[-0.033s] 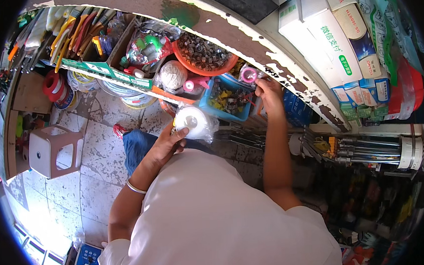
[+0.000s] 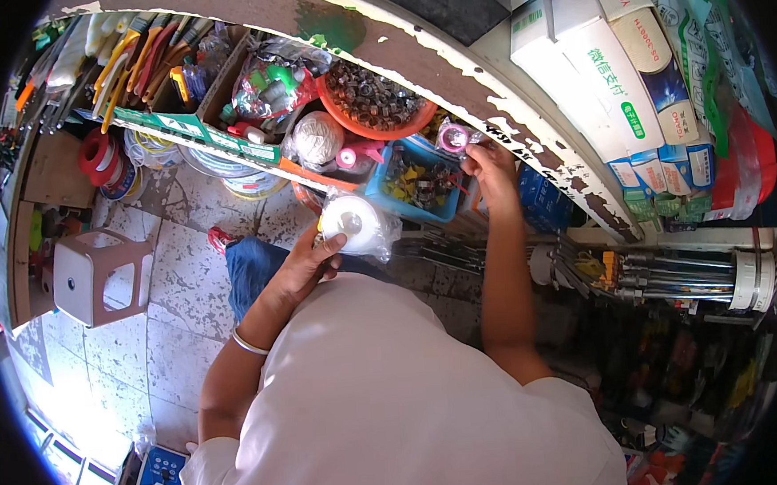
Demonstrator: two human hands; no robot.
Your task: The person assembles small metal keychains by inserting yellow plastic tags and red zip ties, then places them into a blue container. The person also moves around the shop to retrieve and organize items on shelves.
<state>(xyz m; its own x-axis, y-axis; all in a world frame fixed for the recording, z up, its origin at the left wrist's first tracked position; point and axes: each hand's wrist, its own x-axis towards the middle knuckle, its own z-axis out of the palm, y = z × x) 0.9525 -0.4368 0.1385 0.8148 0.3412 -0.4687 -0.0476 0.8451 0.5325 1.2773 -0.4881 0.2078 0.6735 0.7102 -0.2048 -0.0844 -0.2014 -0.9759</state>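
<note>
My left hand [image 2: 305, 264] is closed on a white round roll [image 2: 352, 224] wrapped in clear plastic, holding it in front of the shelf. Its thumb lies against the rim of the white roll. Farther right, my right hand [image 2: 493, 172] reaches to the shelf edge, its fingertips pinched at a small pink ring-shaped roll [image 2: 451, 138] in clear wrap. Just left of that hand sits a blue plastic basket [image 2: 444, 211] with small yellow and dark pieces. Beside the basket are a pink object [image 2: 361, 155] and a ball of white twine [image 2: 318, 136].
An orange bowl [image 2: 330, 93] of small metal clamps sits behind the basket. Handled tools [image 2: 133, 62] fill the far left. A worn ledge [image 2: 571, 173] runs close by my right hand, with white boxes [image 2: 610, 78] above. A plastic stool [image 2: 97, 276] stands on the floor at left.
My right hand and the pink roll have shifted very slightly. My left hand stays in place with the white roll.
</note>
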